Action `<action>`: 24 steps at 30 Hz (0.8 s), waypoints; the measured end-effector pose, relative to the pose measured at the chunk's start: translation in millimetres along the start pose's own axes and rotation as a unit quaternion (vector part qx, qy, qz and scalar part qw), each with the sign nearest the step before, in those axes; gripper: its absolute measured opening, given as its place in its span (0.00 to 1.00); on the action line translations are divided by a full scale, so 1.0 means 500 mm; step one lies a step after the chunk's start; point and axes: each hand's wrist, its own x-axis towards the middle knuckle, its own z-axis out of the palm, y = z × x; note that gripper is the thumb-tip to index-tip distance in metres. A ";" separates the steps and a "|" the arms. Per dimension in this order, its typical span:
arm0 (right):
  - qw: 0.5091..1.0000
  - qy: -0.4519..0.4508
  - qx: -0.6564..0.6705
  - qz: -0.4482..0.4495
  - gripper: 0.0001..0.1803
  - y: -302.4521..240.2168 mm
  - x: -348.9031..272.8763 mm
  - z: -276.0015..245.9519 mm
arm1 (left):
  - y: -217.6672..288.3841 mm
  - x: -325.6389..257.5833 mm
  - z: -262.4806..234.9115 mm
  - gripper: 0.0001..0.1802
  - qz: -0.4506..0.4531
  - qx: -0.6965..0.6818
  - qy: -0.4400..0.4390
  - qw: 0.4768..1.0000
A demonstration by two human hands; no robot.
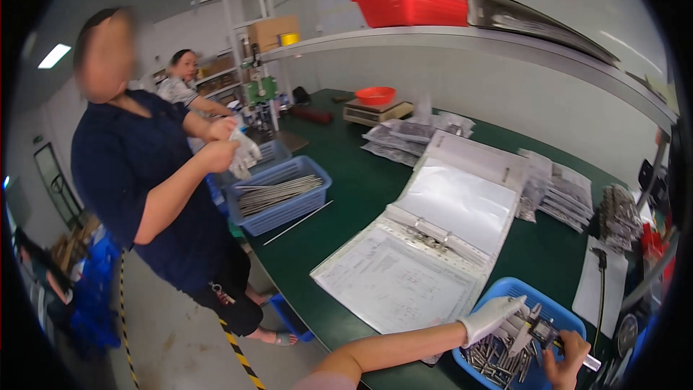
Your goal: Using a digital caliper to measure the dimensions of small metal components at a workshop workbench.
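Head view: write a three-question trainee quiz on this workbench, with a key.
1. Which hand wears the white glove: A) left, B) right, C) both?
2. True or false: the red plastic basket sits on the shelf above the green bench.
3. Fill in: the right hand holds a ____ over the blue basket of short metal pins.

Key: 1. A, the left hand; 2. True; 3. digital caliper.

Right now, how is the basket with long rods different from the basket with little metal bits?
The far basket holds long, thin rods; the near basket holds short metal pieces. The far basket is a duller, greyish blue; the near basket is brighter blue. Both are open-topped.
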 end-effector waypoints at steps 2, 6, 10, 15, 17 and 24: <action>0.995 -0.085 0.035 -0.026 0.20 0.003 0.021 -0.007 | -0.019 0.003 -0.026 0.19 0.012 -0.030 0.031 0.999; 0.989 -0.150 0.001 0.007 0.15 -0.023 0.036 -0.013 | -0.033 -0.011 -0.038 0.10 0.059 -0.040 0.033 0.997; 0.978 -0.197 -0.012 0.060 0.15 -0.024 0.038 -0.020 | -0.027 -0.006 -0.031 0.08 0.074 -0.041 0.028 0.996; 0.962 -0.258 -0.033 0.085 0.17 -0.042 0.058 -0.029 | -0.027 0.004 -0.032 0.10 0.054 -0.046 0.046 0.996; 0.959 -0.270 -0.036 0.076 0.18 -0.039 0.055 -0.036 | -0.022 0.009 -0.032 0.10 0.040 -0.030 0.040 0.998; 0.983 -0.179 -0.023 -0.027 0.18 -0.022 0.027 -0.020 | -0.014 -0.001 -0.031 0.13 0.031 -0.028 0.026 0.999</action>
